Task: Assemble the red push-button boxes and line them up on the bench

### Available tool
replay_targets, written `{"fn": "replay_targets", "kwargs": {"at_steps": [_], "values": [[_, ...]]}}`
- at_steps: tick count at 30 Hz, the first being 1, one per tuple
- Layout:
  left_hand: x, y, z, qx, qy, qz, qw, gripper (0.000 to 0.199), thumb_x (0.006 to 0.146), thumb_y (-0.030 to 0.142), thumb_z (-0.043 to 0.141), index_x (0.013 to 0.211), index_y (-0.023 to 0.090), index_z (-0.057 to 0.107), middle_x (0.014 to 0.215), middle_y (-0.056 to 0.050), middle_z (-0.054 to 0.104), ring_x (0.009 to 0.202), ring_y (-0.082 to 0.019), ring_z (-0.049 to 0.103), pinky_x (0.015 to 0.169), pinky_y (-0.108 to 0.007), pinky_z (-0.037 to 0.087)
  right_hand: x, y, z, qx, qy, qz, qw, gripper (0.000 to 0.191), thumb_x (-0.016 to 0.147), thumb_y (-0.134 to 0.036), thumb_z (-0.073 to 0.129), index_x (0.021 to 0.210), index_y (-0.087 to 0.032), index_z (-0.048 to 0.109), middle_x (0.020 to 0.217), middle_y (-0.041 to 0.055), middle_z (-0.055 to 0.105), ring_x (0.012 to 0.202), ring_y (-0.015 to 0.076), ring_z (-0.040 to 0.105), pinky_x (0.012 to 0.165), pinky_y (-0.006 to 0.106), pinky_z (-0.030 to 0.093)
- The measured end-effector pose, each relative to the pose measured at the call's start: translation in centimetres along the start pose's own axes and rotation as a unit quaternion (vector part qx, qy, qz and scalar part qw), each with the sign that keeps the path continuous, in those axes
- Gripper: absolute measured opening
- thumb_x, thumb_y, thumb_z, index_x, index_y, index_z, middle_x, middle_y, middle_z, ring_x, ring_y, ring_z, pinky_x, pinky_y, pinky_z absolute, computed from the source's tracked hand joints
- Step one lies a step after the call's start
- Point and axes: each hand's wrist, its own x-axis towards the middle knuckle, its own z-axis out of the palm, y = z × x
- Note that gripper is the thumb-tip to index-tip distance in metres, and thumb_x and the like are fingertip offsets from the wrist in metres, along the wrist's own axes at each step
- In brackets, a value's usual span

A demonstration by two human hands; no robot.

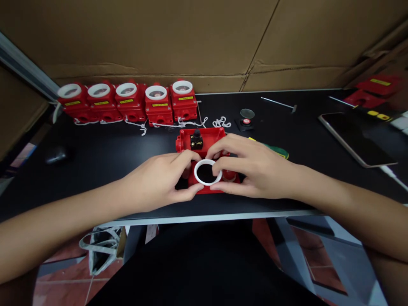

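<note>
My left hand [159,180] and my right hand [258,168] pinch a white ring [207,184] from opposite sides, thumbs near me and fingers beyond. The ring is over a red cover [212,191] on the table, and its middle looks dark. Whether the ring touches the cover, I cannot tell. Just beyond stands an open red box [216,135] with a black switch block [196,142] inside. Part of a round red piece [228,175] shows under my right fingers. A green and yellow handle [279,151] lies beside my right hand.
Several red boxes with white rings [158,110] line the back left. White cord [222,122], a clear disc [247,113], a small black part [245,124] and a metal rod [279,103] lie behind. A phone [357,140] is right, a black mouse [56,154] left.
</note>
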Motion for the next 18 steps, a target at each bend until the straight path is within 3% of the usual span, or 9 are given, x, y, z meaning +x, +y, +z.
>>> {"fn": "replay_targets", "kwargs": {"at_steps": [4,18], "values": [[-0.04,0.01,-0.08,0.004,-0.003,-0.001,1.0,0.033,0.105,0.038,0.078,0.13,0.021,0.065,0.083,0.005,0.067,0.063,-0.015,0.06,0.062,-0.027,0.045,-0.03,-0.03,0.13,-0.025,0.007,-0.001,1.0,0.04,0.119,-0.055,0.068,0.108,-0.017,0.077,0.121,0.0137,0.078,0.104,0.0216,0.069,0.092,0.038,0.056],[0.09,0.31,-0.2,0.013,-0.007,-0.004,1.0,0.03,0.104,0.037,0.078,0.126,0.023,0.063,0.084,0.004,0.069,0.064,-0.017,0.062,0.063,-0.028,0.046,-0.18,-0.06,0.36,-0.025,0.0,0.011,1.0,0.04,0.118,-0.054,0.069,0.107,-0.017,0.078,0.123,0.0135,0.078,0.103,0.0215,0.068,0.091,0.038,0.054]]}}
